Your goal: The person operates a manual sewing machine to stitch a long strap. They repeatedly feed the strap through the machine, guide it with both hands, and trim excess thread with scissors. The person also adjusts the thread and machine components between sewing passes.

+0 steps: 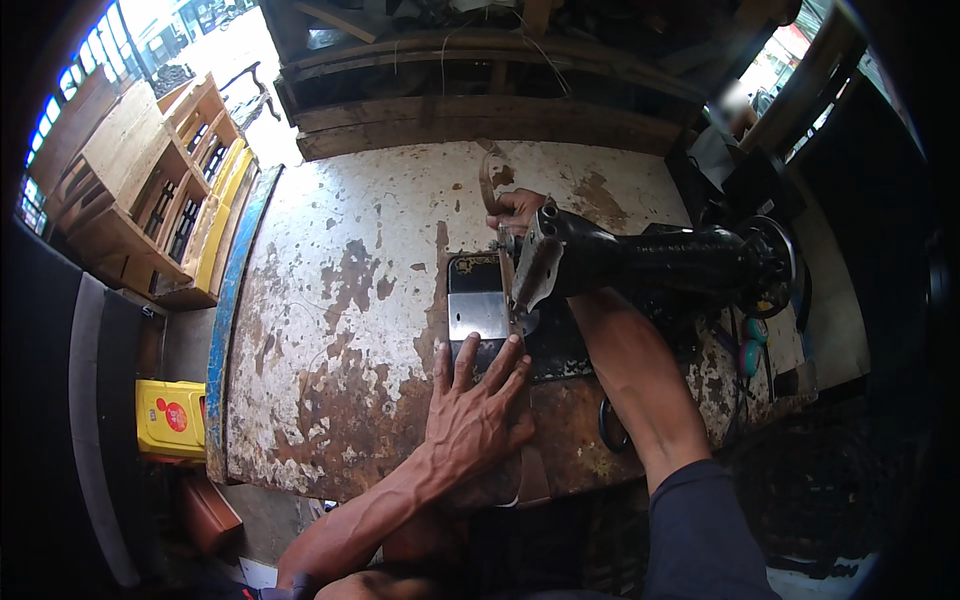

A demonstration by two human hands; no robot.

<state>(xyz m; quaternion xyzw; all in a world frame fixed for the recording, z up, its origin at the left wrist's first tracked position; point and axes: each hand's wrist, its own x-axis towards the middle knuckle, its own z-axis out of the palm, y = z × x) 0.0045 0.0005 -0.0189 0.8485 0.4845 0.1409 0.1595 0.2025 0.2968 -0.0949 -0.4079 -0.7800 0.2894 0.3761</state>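
Fingers of left hand point(472, 415) lie spread flat on brown strap point(507, 290); right hand point(517, 208) pinches its curled end.

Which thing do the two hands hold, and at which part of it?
The right hand grips the brown strap behind the sewing machine, at its far part. The left hand lies flat, pressing the near part.

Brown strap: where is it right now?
Head view, centre: the brown strap runs under the sewing machine head, between the right hand behind and the left hand in front.

Worn table point(340, 300) with sewing machine point(640, 262)
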